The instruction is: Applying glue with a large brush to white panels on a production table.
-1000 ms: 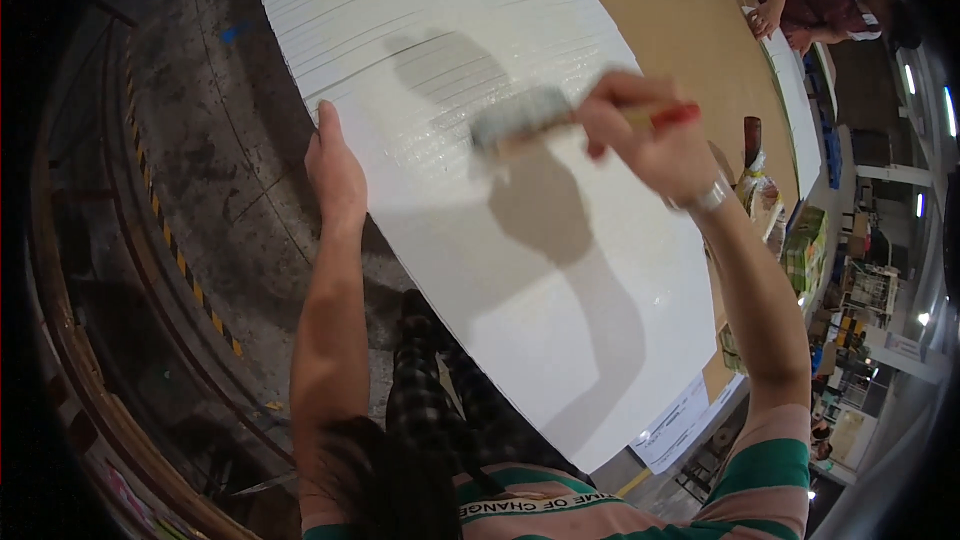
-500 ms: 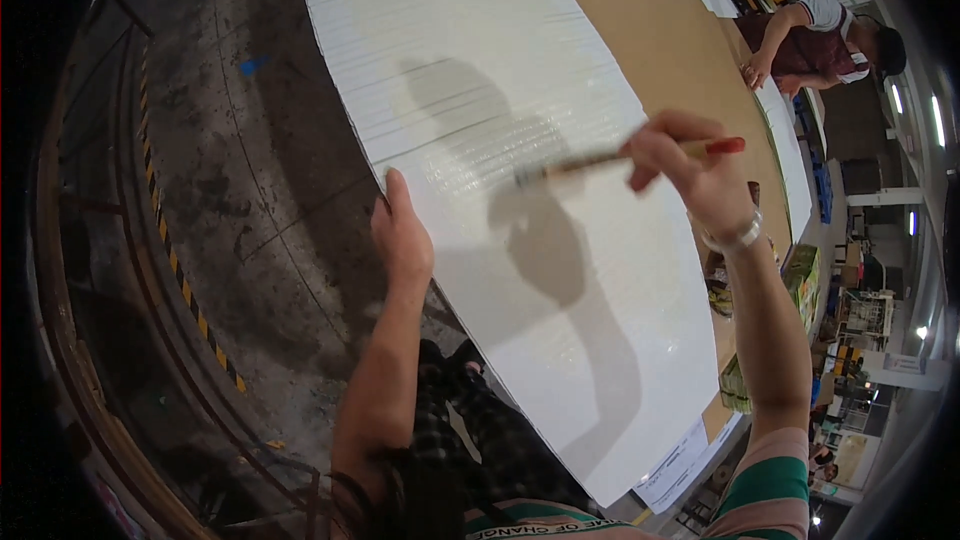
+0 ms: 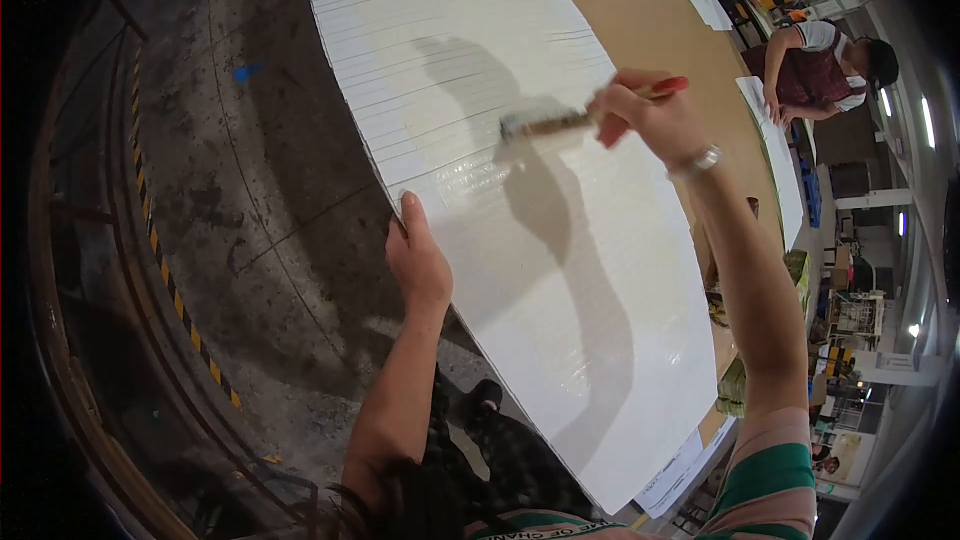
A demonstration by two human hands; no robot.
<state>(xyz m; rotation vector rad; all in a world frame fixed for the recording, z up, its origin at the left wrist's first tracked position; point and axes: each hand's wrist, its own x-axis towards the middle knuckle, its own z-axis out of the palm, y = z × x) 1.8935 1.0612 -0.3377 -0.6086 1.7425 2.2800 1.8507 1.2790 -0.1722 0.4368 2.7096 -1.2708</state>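
A long white sheet (image 3: 640, 420) lies before me, with wet, shiny streaks and several thin creases across its far part. In my right hand (image 3: 650, 120) is a paintbrush (image 3: 555, 126) with a red handle end. Its bristles point left, at or just over the middle of the sheet; whether they touch I cannot tell. My left hand (image 3: 418, 255) grips the sheet's left edge, thumb on top and fingers out of sight beneath. Shadows of my arm and the brush fall across the white surface.
A brown tabletop (image 3: 640, 20) extends beyond the sheet. Green bundles (image 3: 733, 388) and printed papers (image 3: 675, 475) are at the right. A co-worker (image 3: 825, 65) leans over white sheets farther off. Left is concrete floor (image 3: 250, 140) with a yellow-black striped line (image 3: 175, 290).
My right hand has moved left and away from me with the brush, which is now farther up the sheet. My left hand has shifted slightly right and nearer along the edge.
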